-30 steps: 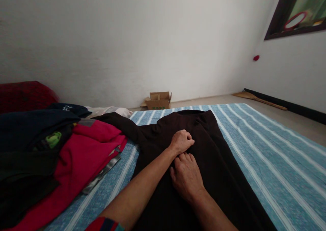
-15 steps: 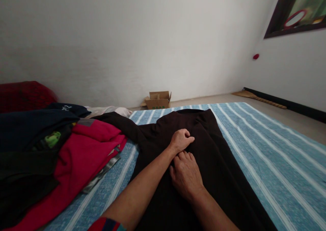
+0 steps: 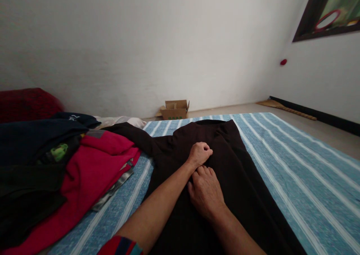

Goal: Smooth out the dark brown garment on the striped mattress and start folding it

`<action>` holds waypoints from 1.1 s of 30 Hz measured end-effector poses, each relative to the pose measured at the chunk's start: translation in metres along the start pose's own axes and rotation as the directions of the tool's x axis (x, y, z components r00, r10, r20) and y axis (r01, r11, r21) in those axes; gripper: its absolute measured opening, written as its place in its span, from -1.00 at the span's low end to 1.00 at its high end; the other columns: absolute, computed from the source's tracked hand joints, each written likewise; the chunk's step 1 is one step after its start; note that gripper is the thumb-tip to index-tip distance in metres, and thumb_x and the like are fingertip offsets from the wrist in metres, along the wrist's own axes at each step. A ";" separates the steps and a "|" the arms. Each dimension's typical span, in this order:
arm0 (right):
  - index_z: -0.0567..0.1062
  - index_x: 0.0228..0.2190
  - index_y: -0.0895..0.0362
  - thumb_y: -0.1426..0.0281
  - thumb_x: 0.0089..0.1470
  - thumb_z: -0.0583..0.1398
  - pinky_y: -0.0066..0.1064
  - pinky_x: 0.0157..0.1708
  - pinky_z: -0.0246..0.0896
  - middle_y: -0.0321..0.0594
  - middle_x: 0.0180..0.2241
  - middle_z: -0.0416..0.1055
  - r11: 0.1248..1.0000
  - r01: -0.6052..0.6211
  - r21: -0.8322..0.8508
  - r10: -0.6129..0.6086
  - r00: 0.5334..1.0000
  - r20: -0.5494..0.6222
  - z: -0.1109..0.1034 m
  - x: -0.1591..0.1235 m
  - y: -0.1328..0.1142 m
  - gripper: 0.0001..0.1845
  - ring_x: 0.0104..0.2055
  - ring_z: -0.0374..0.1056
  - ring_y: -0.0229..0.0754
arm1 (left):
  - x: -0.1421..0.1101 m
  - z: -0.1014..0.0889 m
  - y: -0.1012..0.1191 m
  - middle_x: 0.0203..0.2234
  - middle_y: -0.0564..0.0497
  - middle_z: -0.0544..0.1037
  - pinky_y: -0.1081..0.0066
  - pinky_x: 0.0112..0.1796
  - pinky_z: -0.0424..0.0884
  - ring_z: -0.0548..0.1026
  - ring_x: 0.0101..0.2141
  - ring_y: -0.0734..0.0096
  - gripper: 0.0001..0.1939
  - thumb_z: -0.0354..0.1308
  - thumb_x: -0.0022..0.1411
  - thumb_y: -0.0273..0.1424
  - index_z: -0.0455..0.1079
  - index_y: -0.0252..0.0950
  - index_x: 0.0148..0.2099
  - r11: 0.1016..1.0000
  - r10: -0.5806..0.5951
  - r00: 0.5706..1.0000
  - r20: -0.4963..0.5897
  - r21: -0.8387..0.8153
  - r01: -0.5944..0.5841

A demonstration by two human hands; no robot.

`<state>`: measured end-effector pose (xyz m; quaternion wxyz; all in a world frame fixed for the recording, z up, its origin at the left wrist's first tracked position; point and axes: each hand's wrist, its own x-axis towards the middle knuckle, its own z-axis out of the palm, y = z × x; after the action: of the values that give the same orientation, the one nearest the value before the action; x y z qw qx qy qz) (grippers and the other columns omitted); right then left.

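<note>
The dark brown garment [image 3: 225,180] lies spread flat on the blue striped sheet [image 3: 303,172], your left hand [image 3: 199,154] on its middle with fingers curled into the cloth, your right hand [image 3: 206,193] pressed flat just nearer, red garment [image 3: 92,165] left of it.

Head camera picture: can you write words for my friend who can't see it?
Two bare hands rest close together on a dark brown garment spread flat on a blue striped sheet: the left hand curled, the right hand flat. A pile of red and dark clothes lies to the left, and a small cardboard box sits by the white wall.
</note>
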<state>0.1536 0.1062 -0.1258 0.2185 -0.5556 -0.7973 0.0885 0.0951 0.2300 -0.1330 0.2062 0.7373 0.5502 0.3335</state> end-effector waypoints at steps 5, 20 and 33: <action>0.48 -0.23 0.17 0.39 0.08 0.05 -0.15 0.00 0.00 -0.08 -0.16 0.38 1.000 0.002 0.005 -0.002 1.000 0.003 0.000 0.000 0.000 -0.73 -0.07 0.20 -0.01 | 0.000 0.001 -0.002 -0.55 0.05 0.51 0.50 -0.36 0.30 0.40 -0.47 0.49 -0.82 0.05 0.01 -0.56 0.42 -0.34 -0.56 1.000 -0.004 1.000 -0.022 0.001 0.004; 0.49 -0.26 0.17 0.38 0.09 0.07 -0.17 0.02 -0.01 -0.07 -0.16 0.38 1.000 -0.006 0.012 0.006 1.000 0.003 0.001 -0.002 0.000 -0.76 -0.06 0.21 -0.02 | -0.004 0.000 -0.005 -0.58 0.08 0.47 0.51 -0.38 0.28 0.40 -0.48 0.50 -0.77 -0.02 0.12 -0.52 0.35 -0.30 -0.54 0.995 -0.062 0.992 -0.109 0.076 0.071; 0.47 -0.23 0.18 0.33 0.15 0.03 -0.13 0.08 -0.03 -0.03 -0.12 0.37 0.999 -0.013 -0.031 0.013 1.000 0.004 0.006 -0.002 0.001 -0.72 0.03 0.19 0.04 | 0.045 -0.044 -0.066 -0.27 -0.09 0.49 0.36 -0.21 0.34 0.45 -0.24 0.26 -0.84 0.08 0.09 -0.51 0.45 -0.29 -0.28 0.892 -0.145 0.924 -0.354 0.357 0.277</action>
<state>0.1522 0.1046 -0.1316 0.2074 -0.5640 -0.7955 0.0786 0.0263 0.2903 -0.1348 -0.0049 0.6351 0.7104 0.3032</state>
